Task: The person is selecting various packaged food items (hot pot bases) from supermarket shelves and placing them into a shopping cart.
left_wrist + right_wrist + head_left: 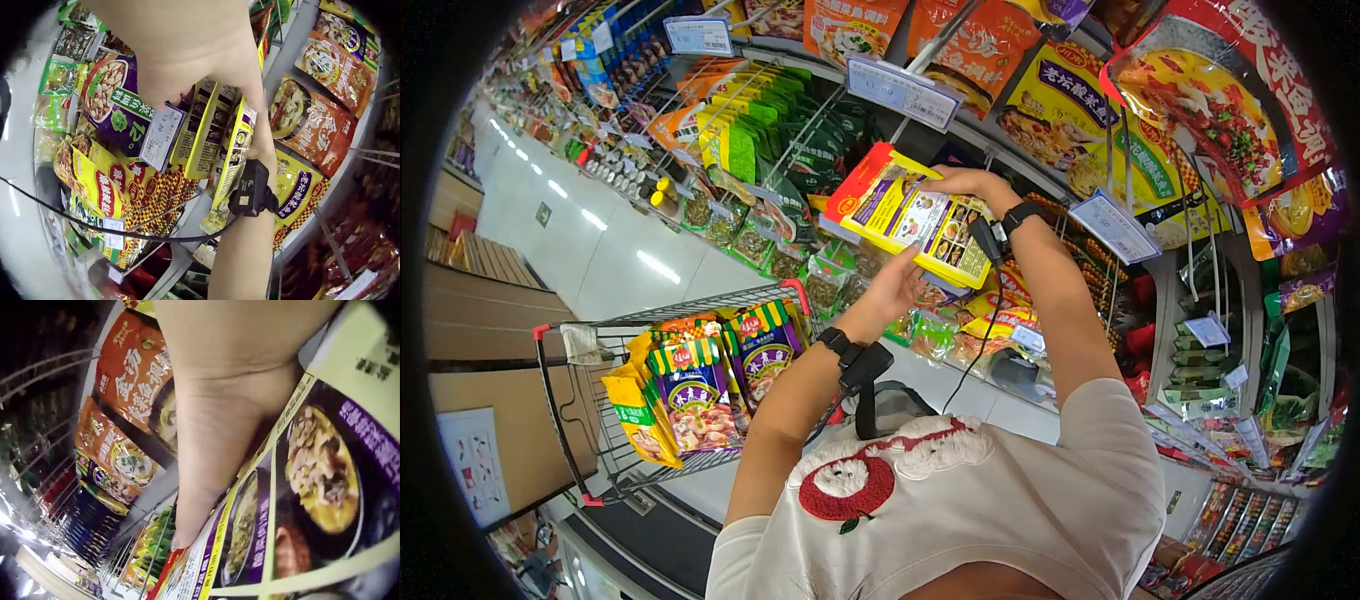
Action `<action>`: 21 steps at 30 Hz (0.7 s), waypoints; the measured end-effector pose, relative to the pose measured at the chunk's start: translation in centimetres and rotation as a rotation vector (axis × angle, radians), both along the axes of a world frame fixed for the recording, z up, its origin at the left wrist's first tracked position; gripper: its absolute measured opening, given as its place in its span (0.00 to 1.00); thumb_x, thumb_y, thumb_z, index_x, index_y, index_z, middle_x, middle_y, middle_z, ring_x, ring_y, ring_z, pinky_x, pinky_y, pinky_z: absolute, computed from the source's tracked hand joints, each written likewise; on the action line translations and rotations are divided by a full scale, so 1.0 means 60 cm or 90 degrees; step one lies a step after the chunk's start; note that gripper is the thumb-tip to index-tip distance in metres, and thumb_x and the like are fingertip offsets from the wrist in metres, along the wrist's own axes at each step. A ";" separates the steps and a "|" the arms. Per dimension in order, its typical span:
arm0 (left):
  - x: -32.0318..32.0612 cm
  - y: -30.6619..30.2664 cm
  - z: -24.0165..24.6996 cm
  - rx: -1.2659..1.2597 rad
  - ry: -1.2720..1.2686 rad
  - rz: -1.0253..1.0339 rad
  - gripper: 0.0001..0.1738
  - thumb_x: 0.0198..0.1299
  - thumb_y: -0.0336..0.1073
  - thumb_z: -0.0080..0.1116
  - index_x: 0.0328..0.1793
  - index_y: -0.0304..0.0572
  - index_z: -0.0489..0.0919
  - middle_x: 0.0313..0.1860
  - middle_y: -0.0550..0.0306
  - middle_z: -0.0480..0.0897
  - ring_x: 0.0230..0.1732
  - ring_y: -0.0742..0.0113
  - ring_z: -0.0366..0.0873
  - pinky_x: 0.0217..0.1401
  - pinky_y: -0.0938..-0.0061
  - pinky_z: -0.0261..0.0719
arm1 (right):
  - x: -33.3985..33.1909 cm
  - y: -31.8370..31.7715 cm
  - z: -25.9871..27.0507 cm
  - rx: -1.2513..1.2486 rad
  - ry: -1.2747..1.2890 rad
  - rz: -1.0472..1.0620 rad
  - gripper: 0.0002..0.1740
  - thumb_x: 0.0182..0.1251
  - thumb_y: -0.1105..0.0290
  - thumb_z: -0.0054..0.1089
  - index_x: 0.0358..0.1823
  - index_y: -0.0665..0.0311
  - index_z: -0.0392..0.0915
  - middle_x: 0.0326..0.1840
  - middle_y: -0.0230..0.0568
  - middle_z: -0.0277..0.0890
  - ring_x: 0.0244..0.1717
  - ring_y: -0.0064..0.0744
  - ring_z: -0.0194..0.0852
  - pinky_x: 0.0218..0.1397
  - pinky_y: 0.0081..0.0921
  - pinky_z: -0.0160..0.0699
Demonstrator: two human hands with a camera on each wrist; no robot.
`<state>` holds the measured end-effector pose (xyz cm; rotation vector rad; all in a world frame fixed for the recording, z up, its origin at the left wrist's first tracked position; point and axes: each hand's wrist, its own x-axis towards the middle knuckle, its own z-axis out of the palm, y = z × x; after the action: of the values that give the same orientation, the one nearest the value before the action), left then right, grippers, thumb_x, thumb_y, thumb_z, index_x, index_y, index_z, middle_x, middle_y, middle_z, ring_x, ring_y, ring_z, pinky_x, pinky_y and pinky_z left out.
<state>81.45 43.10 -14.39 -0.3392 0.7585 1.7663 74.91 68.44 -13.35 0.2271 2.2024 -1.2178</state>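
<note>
Both hands hold several yellow packs (920, 222), kept up in front of the shelf and well apart from the cart (795, 290). The right hand (973, 183) is at their upper edge, its fingers narrow around it and one digit lying along the printed face. The left hand (890, 288) grips the lower edge with its fingers narrow, the thumb at the edge; in the left wrist view the other fingers are partly hidden by the packs.

The front pack, tilted, has a red top end, a red oval logo too small to read, rows of food photos and purple strips with small print that I cannot make out.

Above the hands, an orange pack (134, 375) reads 金汤 in large white characters, and a yellow pack (1055, 105) beside it reads 老坛酸菜鱼. A large red pack (1225, 100) shows a bowl of fish and big white characters, cut off and partly blurred. Blue-and-white price tags (902, 92) hang at the rail ends, their digits not surely legible. In the left wrist view, a purple pack (115, 103) bears 12° and characters ending in 调料, and yellow packs below, the spicy packs (100, 187), show 麻辣 in red.

In the cart, purple-and-green packs (695, 395) read 水煮鱼 in white, leaning against yellow-and-green ones.
</note>
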 end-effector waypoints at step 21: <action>0.009 0.002 0.019 -0.045 0.179 -0.022 0.20 0.55 0.47 0.57 0.52 0.54 0.72 0.42 0.72 0.74 0.41 0.79 0.64 0.49 0.78 0.56 | -0.001 -0.004 -0.021 -0.106 -0.206 -0.194 0.35 0.55 0.35 0.48 0.47 0.59 0.77 0.40 0.35 0.78 0.32 0.24 0.76 0.38 0.24 0.74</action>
<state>81.97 43.21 -13.27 -0.1232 1.0226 1.7774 74.86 68.22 -14.63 0.6621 1.8219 -1.4071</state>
